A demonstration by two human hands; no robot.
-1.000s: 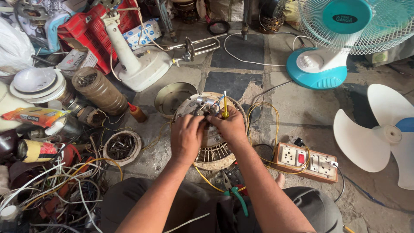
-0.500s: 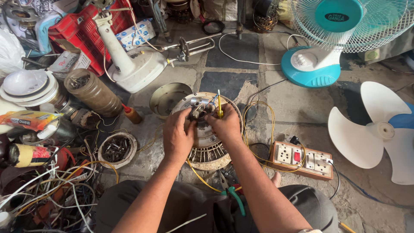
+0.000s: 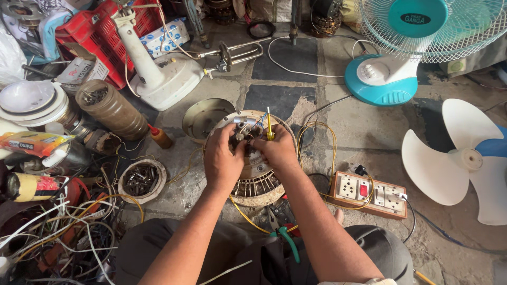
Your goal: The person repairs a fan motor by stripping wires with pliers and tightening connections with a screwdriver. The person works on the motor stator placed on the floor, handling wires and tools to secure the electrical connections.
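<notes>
While the person sits low on the stone floor, both hands meet over the work at the middle of the scene.

Motor: a round fan motor (image 3: 253,174) lies flat on the floor, face up, its ribbed rim toward the person's knees; being round, it has no clear long axis.
Left hand: the left hand (image 3: 222,161) rests on the motor's left side, fingers curled together onto the small metal parts at its centre.
Right hand: the right hand (image 3: 277,150) is on the right side, fingers closed around a yellow-handled screwdriver (image 3: 268,124) standing nearly upright, handle toward the far side.
Wires: yellow wire (image 3: 317,137) loops from the motor to the right.
Socket board: a flat rectangular switch board (image 3: 369,192) with a red switch lies near right.
Pliers: green-handled pliers (image 3: 285,237) lie near the knees.
Packages: a yellow and red flat packet (image 3: 31,142) lies at the left edge; a white and blue printed box (image 3: 166,37) lies at the far left beside a red crate (image 3: 87,37).
Label: a dark oval badge sits on the teal hub of the table fan (image 3: 417,37), far right.
Loose blade: a white fan blade (image 3: 465,158) lies at the right.
</notes>
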